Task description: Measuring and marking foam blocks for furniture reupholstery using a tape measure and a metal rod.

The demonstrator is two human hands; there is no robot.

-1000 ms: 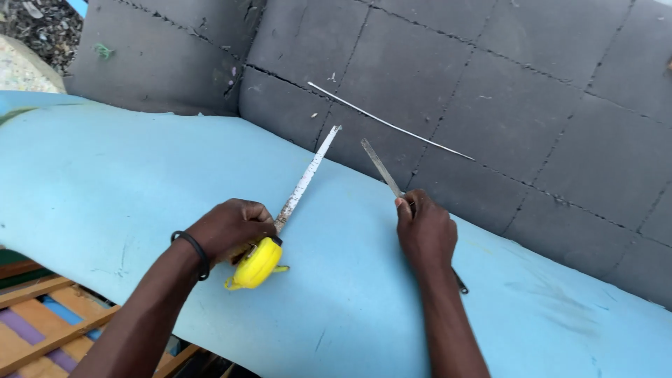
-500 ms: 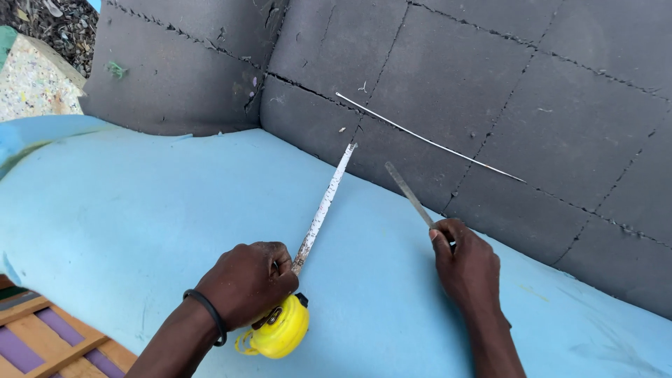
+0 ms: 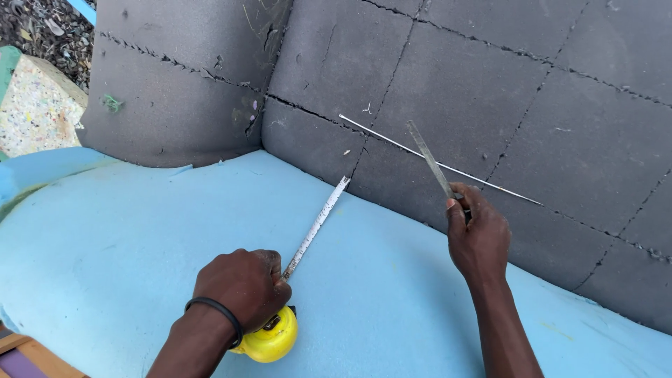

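Note:
My left hand [image 3: 245, 285] grips a yellow tape measure [image 3: 269, 339] on a light blue foam sheet [image 3: 126, 238]. Its white blade [image 3: 316, 225] runs up and to the right, and its tip reaches the edge where the blue foam meets dark grey foam panels [image 3: 448, 77]. My right hand [image 3: 479, 238] holds a thin grey metal blade [image 3: 430, 161] that points up and left over the grey panels. A black band circles my left wrist.
A thin white rod [image 3: 441, 168] lies slanted on the grey panels behind the blade. A speckled foam block [image 3: 38, 108] stands at the far left. Wooden slats [image 3: 21, 353] show at the bottom left corner.
The tape blade has become shorter, its tip now at the edge of the blue foam. My right hand has lifted the metal blade higher over the grey panels.

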